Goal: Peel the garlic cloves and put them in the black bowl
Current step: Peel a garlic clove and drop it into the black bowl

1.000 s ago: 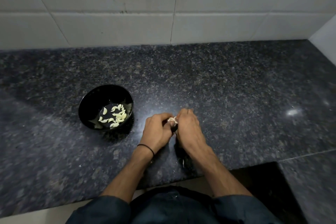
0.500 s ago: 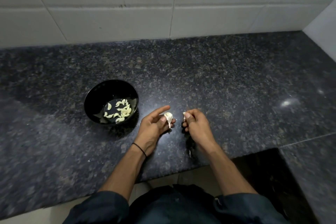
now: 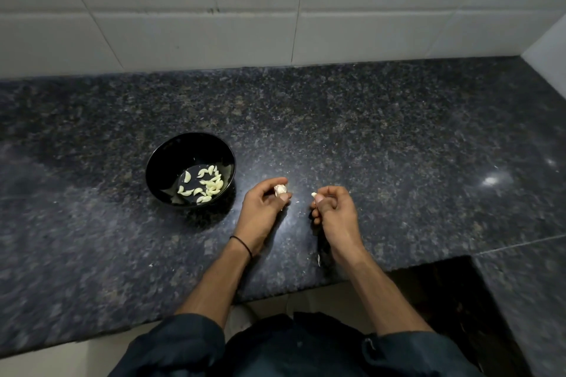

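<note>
Head view. Gripped at the fingertips of the curled left hand (image 3: 263,210): a garlic clove (image 3: 280,190), seemingly part-skinned. Pinched by the right hand (image 3: 335,213), close beside: a pale scrap (image 3: 314,194), skin or clove unclear. Left of the left fingers, near: black bowl (image 3: 153,173) holding peeled cloves (image 3: 206,187). Likely mid-peel; next, strip the rest, drop it leftward.

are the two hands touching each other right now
No, the left hand, gripping a garlic piece, and the right hand, pinching a small clove, are apart, with countertop showing between them.
</note>
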`<state>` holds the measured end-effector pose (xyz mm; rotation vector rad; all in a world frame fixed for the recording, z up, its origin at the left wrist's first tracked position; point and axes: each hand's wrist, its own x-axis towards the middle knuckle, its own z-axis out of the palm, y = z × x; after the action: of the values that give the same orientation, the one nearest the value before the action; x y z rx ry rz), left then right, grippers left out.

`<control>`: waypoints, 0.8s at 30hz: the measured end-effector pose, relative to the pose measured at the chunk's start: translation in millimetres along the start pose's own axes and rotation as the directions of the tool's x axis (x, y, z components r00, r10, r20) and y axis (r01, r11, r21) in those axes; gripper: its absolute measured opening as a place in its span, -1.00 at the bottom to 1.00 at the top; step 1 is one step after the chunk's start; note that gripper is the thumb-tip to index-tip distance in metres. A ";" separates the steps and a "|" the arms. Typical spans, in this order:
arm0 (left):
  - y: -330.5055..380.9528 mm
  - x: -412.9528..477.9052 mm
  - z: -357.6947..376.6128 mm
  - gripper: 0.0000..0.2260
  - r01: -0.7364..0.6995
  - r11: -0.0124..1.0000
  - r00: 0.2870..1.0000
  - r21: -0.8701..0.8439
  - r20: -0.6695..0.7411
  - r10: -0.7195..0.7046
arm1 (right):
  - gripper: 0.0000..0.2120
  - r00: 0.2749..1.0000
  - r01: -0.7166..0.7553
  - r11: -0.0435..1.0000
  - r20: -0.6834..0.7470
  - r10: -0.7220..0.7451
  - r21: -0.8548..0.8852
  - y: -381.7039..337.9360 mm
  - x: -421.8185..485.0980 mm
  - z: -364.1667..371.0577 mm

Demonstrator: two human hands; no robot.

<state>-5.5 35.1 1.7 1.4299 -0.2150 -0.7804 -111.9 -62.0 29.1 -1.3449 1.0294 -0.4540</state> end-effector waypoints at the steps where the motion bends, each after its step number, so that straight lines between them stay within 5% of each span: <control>1: -0.5 1.0 1.0 -0.75 -0.047 0.994 0.999 0.095 -0.023 0.049 | -0.91 1.000 0.010 1.000 0.009 -0.010 0.007 -0.5 2.2 -1.4; 9: -4.9 6.6 8.0 -0.72 -0.268 0.697 0.927 0.666 -0.019 0.374 | -0.85 0.992 0.004 0.998 0.126 -0.012 0.064 -2.9 21.1 -12.7; 19: -20.9 -3.0 10.5 -0.68 -0.224 0.742 0.903 0.632 -0.152 0.402 | -0.92 0.978 0.010 0.994 0.205 -0.032 0.107 9.6 31.4 -25.0; 24: -30.7 -31.7 19.5 -0.70 -0.227 0.713 0.752 0.663 -0.346 0.561 | -0.97 0.957 0.113 0.989 0.258 -0.134 0.091 23.0 28.5 -37.1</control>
<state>-50.9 40.0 -13.9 2.0352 -0.3549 0.1141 -133.8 -100.6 1.7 -1.3647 0.7047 -0.3903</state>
